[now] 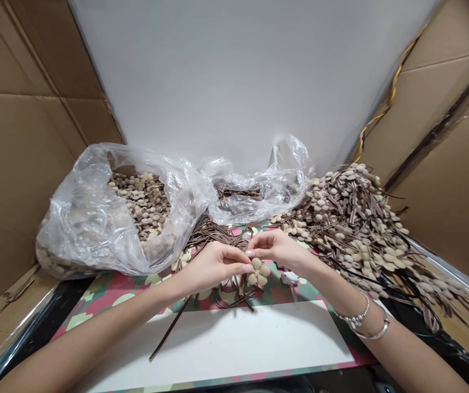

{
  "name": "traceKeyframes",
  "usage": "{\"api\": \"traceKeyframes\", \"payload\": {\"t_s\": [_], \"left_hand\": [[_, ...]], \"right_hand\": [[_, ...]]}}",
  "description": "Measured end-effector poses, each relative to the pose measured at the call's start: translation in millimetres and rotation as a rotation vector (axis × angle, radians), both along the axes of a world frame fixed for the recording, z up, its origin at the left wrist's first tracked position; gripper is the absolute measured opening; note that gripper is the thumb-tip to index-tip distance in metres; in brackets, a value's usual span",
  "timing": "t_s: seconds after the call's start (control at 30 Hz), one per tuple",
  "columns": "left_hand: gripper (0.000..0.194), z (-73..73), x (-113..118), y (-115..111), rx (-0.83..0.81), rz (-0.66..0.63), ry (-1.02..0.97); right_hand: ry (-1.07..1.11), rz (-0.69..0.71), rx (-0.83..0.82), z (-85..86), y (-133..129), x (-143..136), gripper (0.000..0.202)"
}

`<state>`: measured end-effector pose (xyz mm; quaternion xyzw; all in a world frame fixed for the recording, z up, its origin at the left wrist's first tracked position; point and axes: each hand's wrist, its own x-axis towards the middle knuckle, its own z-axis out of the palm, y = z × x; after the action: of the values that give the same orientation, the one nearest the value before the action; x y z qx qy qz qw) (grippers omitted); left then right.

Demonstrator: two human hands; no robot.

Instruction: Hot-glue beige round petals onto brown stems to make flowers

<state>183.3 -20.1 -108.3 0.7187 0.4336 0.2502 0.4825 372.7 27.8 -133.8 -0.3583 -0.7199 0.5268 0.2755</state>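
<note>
A beige padded fabric flower [258,273] with rounded petals hangs at my fingertips over the middle of the table. My left hand [218,265] is closed, its thumb and fingers pinching the flower's upper left edge. Right beside it, my right hand [278,250] is also in a pinch, fingertips just above the flower and almost touching the left ones. What lies between the right fingertips is too small to make out. Behind and below the hands, a heap of brown striped ribbons [214,232] spreads over the patterned cloth [115,289].
A clear plastic bag [95,218] full of beige flowers stands at left. Another plastic bag [254,202] holds ribbons at the back. Flowers with ribbons pile up [353,224] at right. A small white object [289,278] lies near my right wrist. A white board [234,344] lies in front.
</note>
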Motion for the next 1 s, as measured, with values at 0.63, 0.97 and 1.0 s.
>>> {"api": "traceKeyframes", "payload": {"t_s": [0.63, 0.97, 1.0], "left_hand": [[0.022, -6.2, 2, -1, -0.011, -0.014, -0.015], [0.022, -8.1, 1, -1, -0.013, -0.091, -0.049], [0.022, -8.3, 1, -1, -0.018, -0.099, -0.052]], "right_hand": [[0.054, 0.037, -0.017, 6.0, -3, 3, 0.021], [0.137, -0.003, -0.059, 12.7, -9, 3, 0.022], [0.136, -0.007, -0.055, 13.0, -9, 3, 0.021]]}}
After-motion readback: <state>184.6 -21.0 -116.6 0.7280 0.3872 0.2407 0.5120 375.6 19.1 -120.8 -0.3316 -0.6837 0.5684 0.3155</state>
